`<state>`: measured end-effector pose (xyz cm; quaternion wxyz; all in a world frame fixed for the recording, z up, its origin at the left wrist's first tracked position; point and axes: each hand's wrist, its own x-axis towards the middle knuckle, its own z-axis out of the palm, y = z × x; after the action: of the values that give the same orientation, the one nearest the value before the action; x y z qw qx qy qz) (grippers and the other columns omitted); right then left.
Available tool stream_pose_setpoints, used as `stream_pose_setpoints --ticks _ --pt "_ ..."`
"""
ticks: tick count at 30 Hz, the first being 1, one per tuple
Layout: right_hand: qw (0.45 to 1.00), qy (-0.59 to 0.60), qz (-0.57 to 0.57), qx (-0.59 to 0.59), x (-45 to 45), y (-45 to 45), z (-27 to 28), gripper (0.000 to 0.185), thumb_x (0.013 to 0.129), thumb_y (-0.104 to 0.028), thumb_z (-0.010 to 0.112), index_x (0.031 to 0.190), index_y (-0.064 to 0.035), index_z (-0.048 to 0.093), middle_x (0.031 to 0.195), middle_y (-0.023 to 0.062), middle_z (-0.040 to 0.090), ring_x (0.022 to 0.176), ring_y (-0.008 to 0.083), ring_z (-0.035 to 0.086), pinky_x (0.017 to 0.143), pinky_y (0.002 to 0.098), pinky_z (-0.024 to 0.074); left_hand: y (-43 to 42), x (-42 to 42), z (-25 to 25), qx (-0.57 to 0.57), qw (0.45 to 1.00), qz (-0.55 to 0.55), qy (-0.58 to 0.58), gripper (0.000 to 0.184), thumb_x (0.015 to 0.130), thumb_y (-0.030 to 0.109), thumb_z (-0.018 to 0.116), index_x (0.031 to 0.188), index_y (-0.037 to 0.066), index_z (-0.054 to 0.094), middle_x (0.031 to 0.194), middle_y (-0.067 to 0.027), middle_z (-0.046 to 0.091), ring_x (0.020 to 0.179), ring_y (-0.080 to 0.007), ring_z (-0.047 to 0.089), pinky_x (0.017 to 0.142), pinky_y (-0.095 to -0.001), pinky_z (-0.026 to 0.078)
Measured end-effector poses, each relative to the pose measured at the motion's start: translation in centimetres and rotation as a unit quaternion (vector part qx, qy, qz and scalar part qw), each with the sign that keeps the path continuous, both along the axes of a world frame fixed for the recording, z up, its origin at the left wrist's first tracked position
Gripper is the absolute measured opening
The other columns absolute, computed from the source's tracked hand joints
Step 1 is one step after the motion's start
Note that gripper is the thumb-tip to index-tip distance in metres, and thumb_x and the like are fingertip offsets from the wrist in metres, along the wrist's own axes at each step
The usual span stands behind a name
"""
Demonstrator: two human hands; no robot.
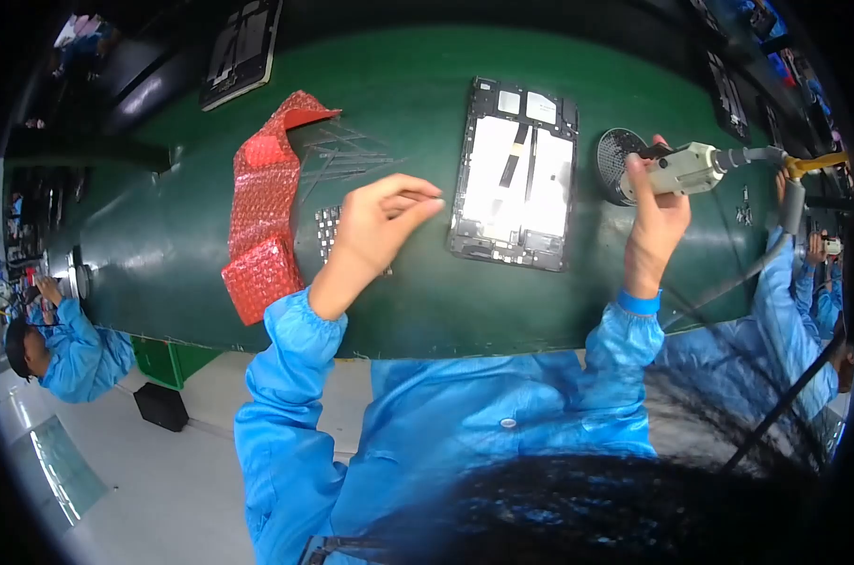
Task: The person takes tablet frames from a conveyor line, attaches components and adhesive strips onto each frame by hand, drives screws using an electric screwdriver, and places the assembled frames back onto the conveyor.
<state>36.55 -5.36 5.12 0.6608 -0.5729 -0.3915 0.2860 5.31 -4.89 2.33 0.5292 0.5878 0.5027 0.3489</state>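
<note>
My left hand (377,221) hovers over the green table, left of an opened tablet (488,169). Its thumb and fingertips are pressed together; what they hold, if anything, is too small to make out. The tablet lies flat, showing silvery panels, a black frame and a dark ribbon strip. My right hand (655,231) is wrapped round a cream-coloured electric screwdriver (688,170) with a cable at its rear. The tool's front end is above a round, dark perforated dish (617,151) right of the tablet; its tip is hidden.
Red bubble wrap (265,198) lies at left, beside thin dark strips (347,160) and a sheet of small parts (327,231). Small pieces (744,207) lie at right. Another device (241,52) rests at the back. Co-workers in blue sit on both sides.
</note>
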Motion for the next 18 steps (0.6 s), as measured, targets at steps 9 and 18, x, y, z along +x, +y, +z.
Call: stream_pose_setpoints --ticks 9,18 --pt "0.996 -0.062 0.032 0.050 2.3 -2.5 2.8 0.042 0.087 -0.006 0.068 0.124 0.0075 0.055 0.073 0.0038 0.054 0.061 0.0124 0.055 0.059 0.0265 0.0468 1.8 2.3 -1.0 -0.019 0.995 -0.055 0.085 0.017 0.085 0.004 0.073 0.101 -0.004 0.072 0.091 -0.0091 0.073 0.077 -0.0092 0.068 0.071 -0.0211 0.052" --pt "0.993 -0.065 0.081 0.061 4.4 -0.7 2.4 0.038 0.094 -0.016 0.063 0.120 0.0100 0.054 0.066 0.0029 0.047 0.055 0.0130 0.050 0.052 0.0280 0.0427 2.1 2.5 -1.2 -0.030 0.993 -0.036 0.108 0.016 0.083 0.002 0.075 0.098 -0.003 0.073 0.094 -0.0081 0.069 0.073 -0.0086 0.066 0.063 -0.0202 0.049"
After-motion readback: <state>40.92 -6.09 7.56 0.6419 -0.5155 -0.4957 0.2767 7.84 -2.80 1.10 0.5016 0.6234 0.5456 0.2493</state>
